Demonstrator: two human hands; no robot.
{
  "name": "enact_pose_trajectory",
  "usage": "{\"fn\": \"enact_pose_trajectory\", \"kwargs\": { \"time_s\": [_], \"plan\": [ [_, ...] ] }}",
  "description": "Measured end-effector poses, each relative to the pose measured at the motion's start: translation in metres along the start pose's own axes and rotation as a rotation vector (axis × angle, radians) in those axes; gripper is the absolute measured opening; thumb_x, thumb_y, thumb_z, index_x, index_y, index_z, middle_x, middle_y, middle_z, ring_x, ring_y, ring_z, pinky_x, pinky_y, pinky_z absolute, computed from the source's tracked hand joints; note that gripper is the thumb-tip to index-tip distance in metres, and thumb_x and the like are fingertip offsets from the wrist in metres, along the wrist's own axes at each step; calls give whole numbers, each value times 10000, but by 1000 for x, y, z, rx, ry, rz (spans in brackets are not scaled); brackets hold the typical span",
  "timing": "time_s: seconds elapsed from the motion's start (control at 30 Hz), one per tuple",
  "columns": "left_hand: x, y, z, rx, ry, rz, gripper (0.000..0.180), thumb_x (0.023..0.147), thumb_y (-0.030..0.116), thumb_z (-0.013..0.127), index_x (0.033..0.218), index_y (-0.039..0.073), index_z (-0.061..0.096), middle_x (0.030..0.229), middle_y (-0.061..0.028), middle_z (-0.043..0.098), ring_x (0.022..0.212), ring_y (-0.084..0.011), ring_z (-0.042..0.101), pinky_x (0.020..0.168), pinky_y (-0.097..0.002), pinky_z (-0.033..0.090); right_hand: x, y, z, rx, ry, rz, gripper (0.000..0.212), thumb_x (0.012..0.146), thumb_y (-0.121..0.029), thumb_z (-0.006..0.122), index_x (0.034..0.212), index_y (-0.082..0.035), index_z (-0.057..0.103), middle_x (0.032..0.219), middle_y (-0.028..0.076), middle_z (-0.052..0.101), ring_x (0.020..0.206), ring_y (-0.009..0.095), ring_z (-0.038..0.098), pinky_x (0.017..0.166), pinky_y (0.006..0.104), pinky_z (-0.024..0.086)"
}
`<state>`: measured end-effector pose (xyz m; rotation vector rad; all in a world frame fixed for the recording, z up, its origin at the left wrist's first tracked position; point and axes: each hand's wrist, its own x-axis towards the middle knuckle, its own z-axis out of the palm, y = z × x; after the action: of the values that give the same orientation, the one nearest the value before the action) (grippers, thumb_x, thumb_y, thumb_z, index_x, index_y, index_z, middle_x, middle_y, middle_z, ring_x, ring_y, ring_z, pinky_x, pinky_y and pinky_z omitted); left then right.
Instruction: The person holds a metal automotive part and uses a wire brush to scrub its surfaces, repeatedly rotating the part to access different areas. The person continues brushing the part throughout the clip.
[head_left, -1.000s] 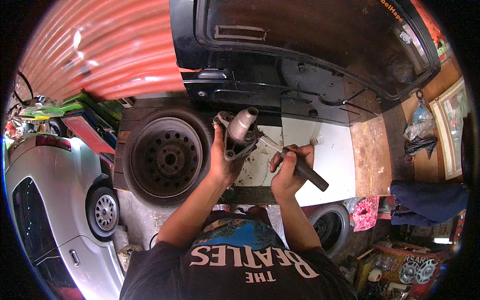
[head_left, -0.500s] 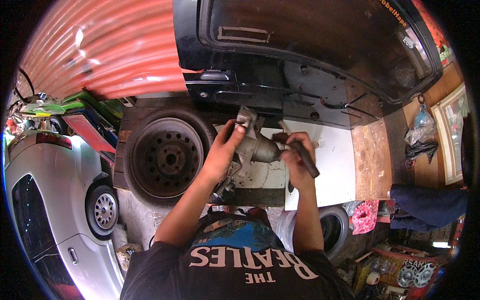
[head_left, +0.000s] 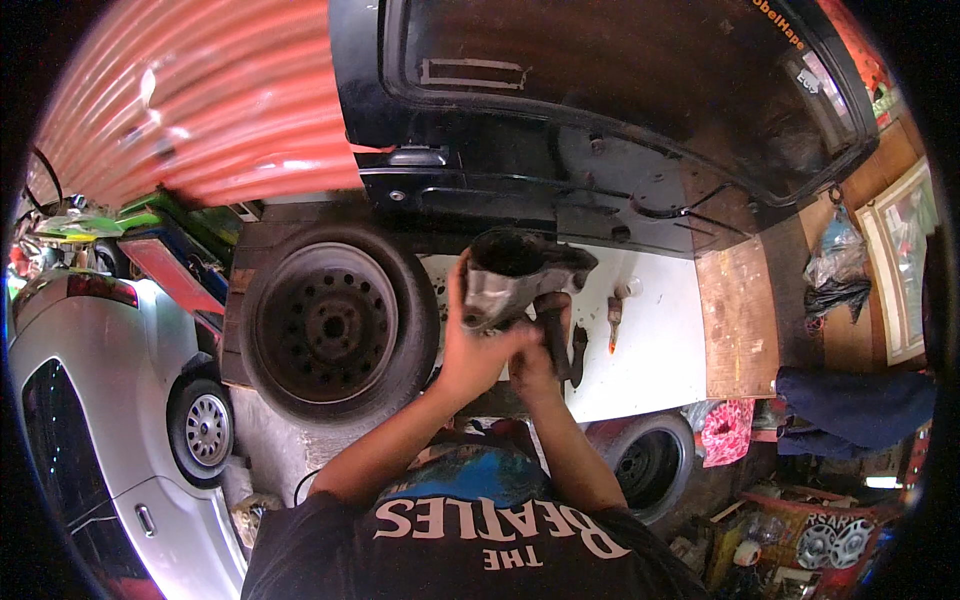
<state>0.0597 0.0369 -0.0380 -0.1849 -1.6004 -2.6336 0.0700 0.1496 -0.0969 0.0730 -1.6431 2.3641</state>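
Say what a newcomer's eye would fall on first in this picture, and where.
Most likely the large dark wheel, just left of centre. Next might come the grey metal housing held in the left hand at the centre, then the glowing red corrugated sheet filling the upper left.

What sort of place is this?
It's probably a car repair workshop. There's a big wheel lying down, a silver car on the left, and a dirty metal part in the person's left hand.
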Motion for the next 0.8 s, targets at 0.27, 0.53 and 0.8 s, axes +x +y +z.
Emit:
{"fn": "enact_pose_trajectory", "kwargs": {
  "time_s": [0.27,0.53,0.8],
  "plan": [
    [7,-7,-19,140,60,-46,846,759,43,824,1411,4,286,1102,-97,623,1047,-173,592,915,-311,476,-1,-24,-53,-307,203,-278,770,953,-684,347,1261,12,463,1082,148,580,926,217,608,755,363,533],
    [10,-1,-18,335,-17,-35,831,734,38,813,1399,3,317,1073,-117,635,1007,-195,620,897,-317,491,-20,-91,-26,-357,-71,-318,403,939,-360,613,1045,17,518,811,129,630,675,203,652,591,319,525],
    [1,8,-12,456,53,52,760,739,38,779,1365,9,349,1137,-133,604,1034,-206,608,912,-330,485,-9,-80,-15,-863,-106,-540,320,766,-126,770,970,-43,539,826,144,682,735,257,701,673,332,551]
  ]
}}
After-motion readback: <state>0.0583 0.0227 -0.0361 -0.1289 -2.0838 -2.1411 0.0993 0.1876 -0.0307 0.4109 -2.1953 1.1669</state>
